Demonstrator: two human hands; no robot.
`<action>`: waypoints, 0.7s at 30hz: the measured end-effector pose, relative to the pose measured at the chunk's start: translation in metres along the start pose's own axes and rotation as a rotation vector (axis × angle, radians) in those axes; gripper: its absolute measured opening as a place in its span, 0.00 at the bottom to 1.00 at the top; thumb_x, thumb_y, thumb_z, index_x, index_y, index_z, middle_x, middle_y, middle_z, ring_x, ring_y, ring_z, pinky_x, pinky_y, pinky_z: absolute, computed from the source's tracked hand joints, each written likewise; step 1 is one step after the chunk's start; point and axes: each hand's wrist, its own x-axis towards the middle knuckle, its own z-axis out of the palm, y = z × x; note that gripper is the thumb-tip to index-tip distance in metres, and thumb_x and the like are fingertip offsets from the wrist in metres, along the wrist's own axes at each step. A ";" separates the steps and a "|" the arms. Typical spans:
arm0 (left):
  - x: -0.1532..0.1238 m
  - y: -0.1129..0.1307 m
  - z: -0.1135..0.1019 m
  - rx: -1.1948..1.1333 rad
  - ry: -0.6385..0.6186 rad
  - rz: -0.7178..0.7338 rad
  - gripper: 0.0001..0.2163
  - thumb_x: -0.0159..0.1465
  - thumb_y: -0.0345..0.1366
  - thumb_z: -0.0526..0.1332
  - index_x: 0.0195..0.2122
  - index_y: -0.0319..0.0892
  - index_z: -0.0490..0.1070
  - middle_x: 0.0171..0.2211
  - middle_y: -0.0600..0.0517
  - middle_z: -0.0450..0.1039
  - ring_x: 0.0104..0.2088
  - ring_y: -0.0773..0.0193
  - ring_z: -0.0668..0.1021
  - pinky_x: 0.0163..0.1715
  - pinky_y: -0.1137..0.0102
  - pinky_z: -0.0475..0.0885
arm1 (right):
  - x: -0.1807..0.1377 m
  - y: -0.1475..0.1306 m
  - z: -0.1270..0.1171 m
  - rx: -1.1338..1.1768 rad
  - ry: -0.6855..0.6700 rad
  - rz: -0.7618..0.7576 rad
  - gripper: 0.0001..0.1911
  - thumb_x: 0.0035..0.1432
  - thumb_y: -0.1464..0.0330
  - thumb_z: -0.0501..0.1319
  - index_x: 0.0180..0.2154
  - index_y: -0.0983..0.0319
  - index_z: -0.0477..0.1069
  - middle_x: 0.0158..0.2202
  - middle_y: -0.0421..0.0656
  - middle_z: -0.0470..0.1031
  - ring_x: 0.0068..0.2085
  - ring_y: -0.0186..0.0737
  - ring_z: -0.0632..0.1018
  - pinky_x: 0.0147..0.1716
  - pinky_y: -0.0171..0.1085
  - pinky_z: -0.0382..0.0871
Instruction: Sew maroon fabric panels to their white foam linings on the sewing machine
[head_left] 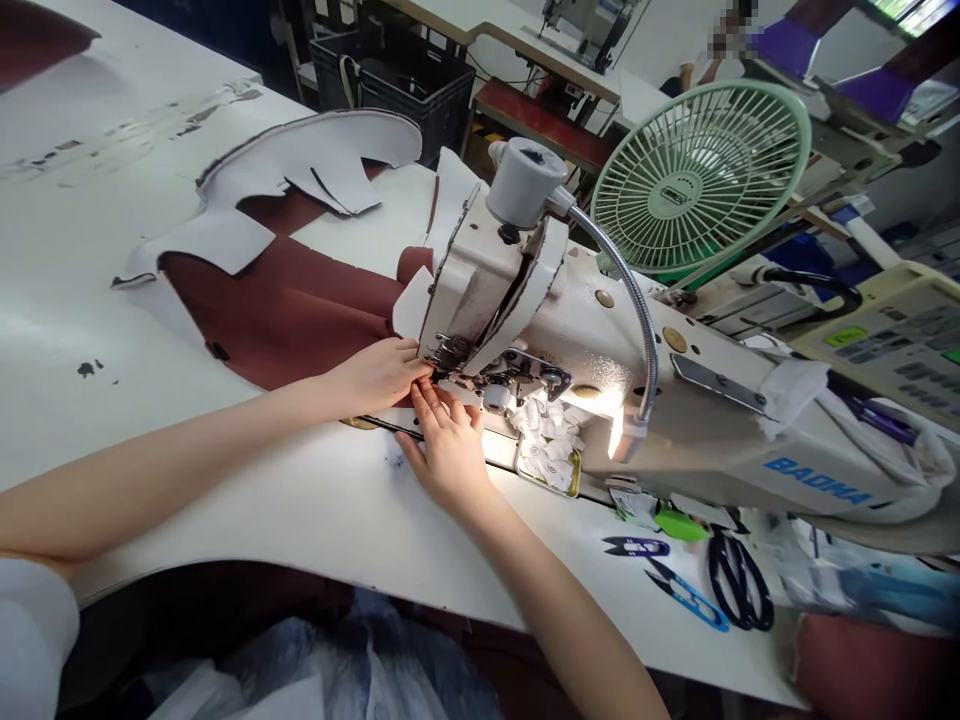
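Note:
A piece of maroon leather-like material [300, 300] with white backing lies left of the sewing machine [600, 340] and runs up to its needle area. My left hand [379, 378] is at the edge of this piece beside the machine head, its fingers bent and closed on the material. Close against it, my right hand [454, 450] lies with fingers stretched forward and thumb apart, fingertips at the sewing spot. The needle and the small stretch of material under the fingertips are hidden. A small tin of white paper labels [551, 465] stands right of my right hand.
Purple thread snips [637, 547], blue snips [694, 603] and a coiled black cord [740, 580] lie at the right. A green fan [701, 180] stands behind the machine. A flexible lamp [634, 440] lights its bed. A black crate [394, 85] and a person [712, 65] are farther back.

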 end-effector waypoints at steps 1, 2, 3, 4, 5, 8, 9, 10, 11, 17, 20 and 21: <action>0.000 -0.001 0.001 0.001 -0.002 0.000 0.05 0.61 0.23 0.57 0.33 0.40 0.68 0.32 0.49 0.73 0.36 0.59 0.75 0.36 0.67 0.68 | 0.000 0.000 0.000 -0.003 -0.005 -0.001 0.31 0.70 0.55 0.52 0.68 0.61 0.55 0.69 0.49 0.57 0.61 0.56 0.66 0.54 0.54 0.60; 0.000 -0.001 0.001 0.003 -0.004 -0.003 0.05 0.61 0.24 0.58 0.33 0.40 0.68 0.32 0.49 0.73 0.36 0.59 0.75 0.36 0.67 0.68 | 0.000 0.000 0.000 -0.006 -0.010 -0.003 0.31 0.70 0.55 0.52 0.68 0.61 0.55 0.69 0.49 0.57 0.61 0.55 0.66 0.54 0.54 0.60; 0.001 -0.001 0.001 0.005 -0.003 -0.007 0.05 0.61 0.24 0.58 0.34 0.39 0.69 0.31 0.49 0.73 0.36 0.59 0.75 0.36 0.67 0.68 | 0.000 0.001 0.000 -0.009 -0.013 -0.004 0.31 0.70 0.55 0.52 0.68 0.62 0.55 0.69 0.48 0.56 0.62 0.55 0.65 0.54 0.53 0.60; 0.001 -0.002 0.001 0.005 -0.003 -0.012 0.04 0.61 0.24 0.59 0.34 0.39 0.69 0.31 0.49 0.73 0.35 0.60 0.75 0.36 0.68 0.68 | 0.000 0.001 0.000 -0.011 -0.014 -0.006 0.31 0.70 0.55 0.51 0.68 0.62 0.55 0.69 0.48 0.56 0.62 0.55 0.65 0.55 0.54 0.60; 0.002 -0.001 0.000 0.005 -0.006 -0.017 0.04 0.61 0.24 0.59 0.34 0.39 0.69 0.31 0.49 0.72 0.35 0.60 0.74 0.36 0.67 0.68 | 0.000 0.001 0.001 -0.013 -0.013 -0.008 0.30 0.70 0.55 0.51 0.68 0.62 0.55 0.69 0.48 0.56 0.62 0.55 0.65 0.55 0.54 0.60; 0.004 0.002 -0.006 -0.015 -0.050 -0.030 0.04 0.62 0.25 0.60 0.34 0.39 0.69 0.32 0.49 0.73 0.35 0.60 0.74 0.37 0.67 0.69 | 0.000 0.002 0.002 -0.014 0.014 -0.021 0.30 0.70 0.56 0.52 0.68 0.63 0.56 0.69 0.50 0.58 0.62 0.55 0.65 0.53 0.53 0.61; 0.004 0.004 -0.009 -0.024 -0.065 -0.033 0.04 0.62 0.25 0.59 0.35 0.39 0.69 0.33 0.48 0.73 0.36 0.60 0.74 0.37 0.67 0.69 | -0.001 0.002 0.003 -0.009 0.026 -0.031 0.30 0.70 0.57 0.52 0.68 0.62 0.56 0.68 0.51 0.59 0.63 0.55 0.65 0.53 0.53 0.61; 0.004 0.007 -0.012 -0.030 -0.075 -0.040 0.04 0.64 0.24 0.58 0.35 0.39 0.70 0.33 0.48 0.74 0.36 0.60 0.74 0.38 0.67 0.69 | -0.001 0.002 0.003 -0.003 0.036 -0.044 0.30 0.70 0.57 0.52 0.68 0.62 0.56 0.68 0.51 0.60 0.63 0.55 0.65 0.53 0.53 0.61; 0.004 0.010 -0.015 -0.033 -0.081 -0.047 0.05 0.65 0.24 0.57 0.35 0.39 0.70 0.34 0.48 0.74 0.37 0.61 0.74 0.38 0.67 0.69 | -0.001 0.002 0.003 0.004 0.046 -0.055 0.29 0.70 0.58 0.52 0.67 0.62 0.57 0.67 0.52 0.61 0.62 0.56 0.65 0.53 0.52 0.61; 0.006 0.009 -0.048 -0.087 -0.149 -0.025 0.06 0.67 0.26 0.57 0.37 0.42 0.73 0.36 0.53 0.77 0.41 0.63 0.76 0.41 0.71 0.70 | 0.000 0.004 0.003 0.011 0.095 -0.083 0.28 0.70 0.62 0.52 0.68 0.62 0.56 0.67 0.51 0.62 0.61 0.55 0.67 0.53 0.52 0.62; 0.000 -0.033 -0.080 -0.073 -0.133 -0.098 0.10 0.65 0.26 0.55 0.42 0.44 0.74 0.41 0.53 0.77 0.43 0.63 0.77 0.44 0.71 0.70 | 0.001 0.005 0.004 -0.024 0.097 -0.077 0.27 0.70 0.64 0.51 0.68 0.60 0.56 0.68 0.48 0.60 0.61 0.54 0.67 0.53 0.51 0.61; -0.007 -0.053 -0.091 -0.028 -0.090 -0.195 0.12 0.65 0.26 0.53 0.43 0.43 0.74 0.43 0.51 0.77 0.45 0.61 0.76 0.46 0.68 0.70 | 0.001 0.006 0.005 -0.035 0.101 -0.079 0.27 0.70 0.64 0.51 0.68 0.60 0.56 0.68 0.47 0.60 0.61 0.54 0.67 0.53 0.51 0.61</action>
